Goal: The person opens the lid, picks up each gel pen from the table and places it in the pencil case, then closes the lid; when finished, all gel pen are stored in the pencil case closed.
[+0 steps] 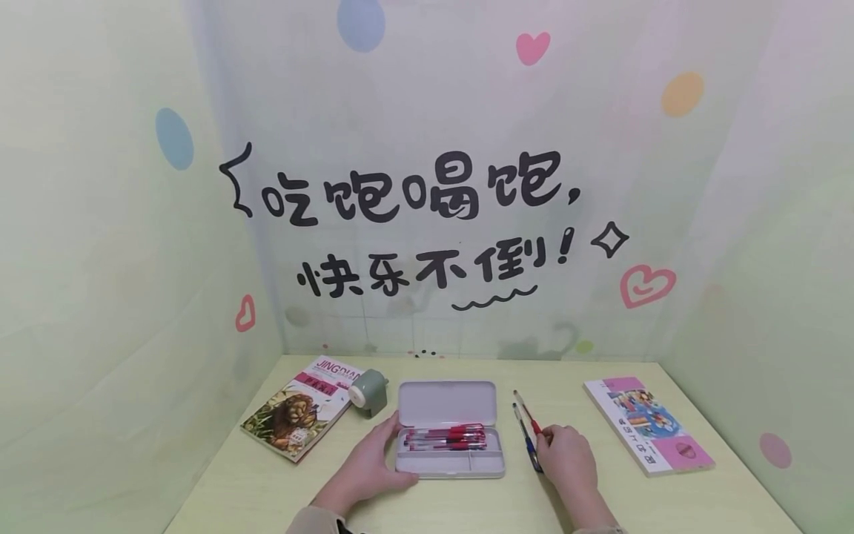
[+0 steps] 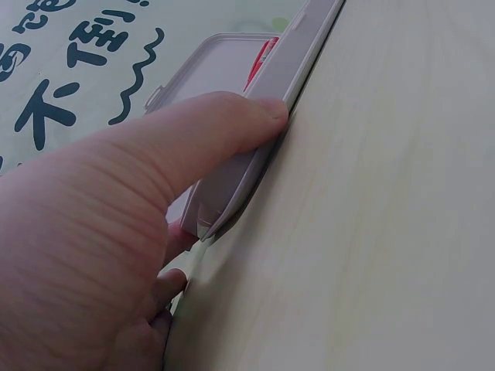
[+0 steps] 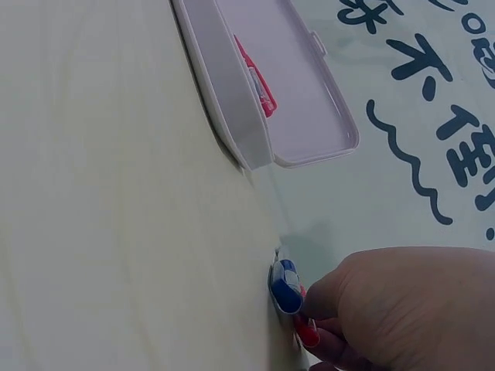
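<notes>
An open white pencil case (image 1: 434,466) stands on the table with its lid tilted back; several red pens (image 1: 454,437) lie in its rear compartment. At its left end my left hand (image 1: 370,467) grips it, the thumb (image 2: 240,127) on the front wall and the other fingers round the side. To the right of the case, my right hand (image 1: 567,456) pinches a red pen (image 1: 536,426) near its capped end. Right beside that pen lies a blue pen (image 1: 529,443); in the right wrist view its blue end (image 3: 286,290) is close to the fingertips.
A book with a lion cover (image 1: 293,415) lies at the left, a grey-green pencil sharpener (image 1: 373,389) beside it. At the right lies a pink and white book (image 1: 650,426). Printed curtain walls (image 1: 427,326) enclose the table (image 1: 667,504) at the back and sides.
</notes>
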{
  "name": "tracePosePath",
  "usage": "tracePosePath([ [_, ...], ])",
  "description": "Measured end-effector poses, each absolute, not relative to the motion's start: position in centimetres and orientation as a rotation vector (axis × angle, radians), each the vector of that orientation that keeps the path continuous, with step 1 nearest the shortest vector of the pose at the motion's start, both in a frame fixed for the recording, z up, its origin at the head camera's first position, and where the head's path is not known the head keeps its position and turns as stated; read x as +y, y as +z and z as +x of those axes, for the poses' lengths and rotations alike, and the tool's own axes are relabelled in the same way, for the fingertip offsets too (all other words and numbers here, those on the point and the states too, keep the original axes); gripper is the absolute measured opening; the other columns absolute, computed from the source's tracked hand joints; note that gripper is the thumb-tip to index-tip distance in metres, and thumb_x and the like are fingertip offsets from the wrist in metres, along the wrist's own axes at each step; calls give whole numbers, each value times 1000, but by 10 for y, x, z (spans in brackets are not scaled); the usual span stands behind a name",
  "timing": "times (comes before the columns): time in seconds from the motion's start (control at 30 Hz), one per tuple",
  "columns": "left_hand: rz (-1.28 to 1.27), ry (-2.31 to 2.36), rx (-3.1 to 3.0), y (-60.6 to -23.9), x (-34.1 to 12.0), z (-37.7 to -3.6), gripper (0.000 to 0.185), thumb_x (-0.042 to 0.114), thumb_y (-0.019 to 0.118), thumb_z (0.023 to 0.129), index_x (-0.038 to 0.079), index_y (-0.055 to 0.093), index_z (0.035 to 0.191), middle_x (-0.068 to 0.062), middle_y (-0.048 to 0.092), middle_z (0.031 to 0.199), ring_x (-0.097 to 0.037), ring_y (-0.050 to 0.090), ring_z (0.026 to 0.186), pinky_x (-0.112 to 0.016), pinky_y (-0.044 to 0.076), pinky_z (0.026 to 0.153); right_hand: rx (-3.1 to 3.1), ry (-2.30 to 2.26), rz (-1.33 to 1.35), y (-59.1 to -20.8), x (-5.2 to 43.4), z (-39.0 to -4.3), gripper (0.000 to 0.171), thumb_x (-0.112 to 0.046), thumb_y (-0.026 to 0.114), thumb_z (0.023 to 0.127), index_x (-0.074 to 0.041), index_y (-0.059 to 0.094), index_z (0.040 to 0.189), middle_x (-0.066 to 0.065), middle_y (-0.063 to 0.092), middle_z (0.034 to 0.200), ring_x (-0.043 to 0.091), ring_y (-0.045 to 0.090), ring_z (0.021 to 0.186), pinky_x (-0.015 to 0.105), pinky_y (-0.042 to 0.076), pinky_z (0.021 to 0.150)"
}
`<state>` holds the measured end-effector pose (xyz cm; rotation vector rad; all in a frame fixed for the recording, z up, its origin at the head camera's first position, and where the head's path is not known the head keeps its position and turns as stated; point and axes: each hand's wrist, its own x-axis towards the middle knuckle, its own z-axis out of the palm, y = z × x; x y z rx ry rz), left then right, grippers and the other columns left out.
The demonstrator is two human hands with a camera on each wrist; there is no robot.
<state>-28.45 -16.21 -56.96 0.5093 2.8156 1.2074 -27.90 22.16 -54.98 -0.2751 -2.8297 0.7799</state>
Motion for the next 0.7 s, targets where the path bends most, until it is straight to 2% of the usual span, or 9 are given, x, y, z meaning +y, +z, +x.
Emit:
tracePosePath([
  [0.3, 504, 1218, 2808, -570, -162, -285, 135, 55, 98, 71, 7, 26, 175, -17, 50, 170, -48, 39, 162, -73, 32, 133, -2803, 797, -298, -552, 224, -280, 28, -16, 67, 98, 4, 78, 114, 17, 69, 97, 25, 62, 80, 39, 54, 64],
  [0.53, 498, 1224, 2800, -569, -162, -285, 135, 54, 99, 71, 6, 27, 175, -18, 50, 171, -48, 39, 163, -73, 31, 133, -2709, 802, -272, -549, 220, -278, 30, -18, 66, 102, 2, 76, 122, 17, 68, 106, 26, 64, 84, 38, 55, 63],
  [0.7, 499, 1228, 2794, -569, -162, -285, 134, 54, 99, 71, 7, 27, 175, -17, 51, 170, -48, 39, 162, -72, 32, 133, -2611, 804, -134, -541, 204, -275, 23, -17, 70, 103, -3, 78, 120, 13, 72, 109, 28, 68, 94, 44, 60, 74],
])
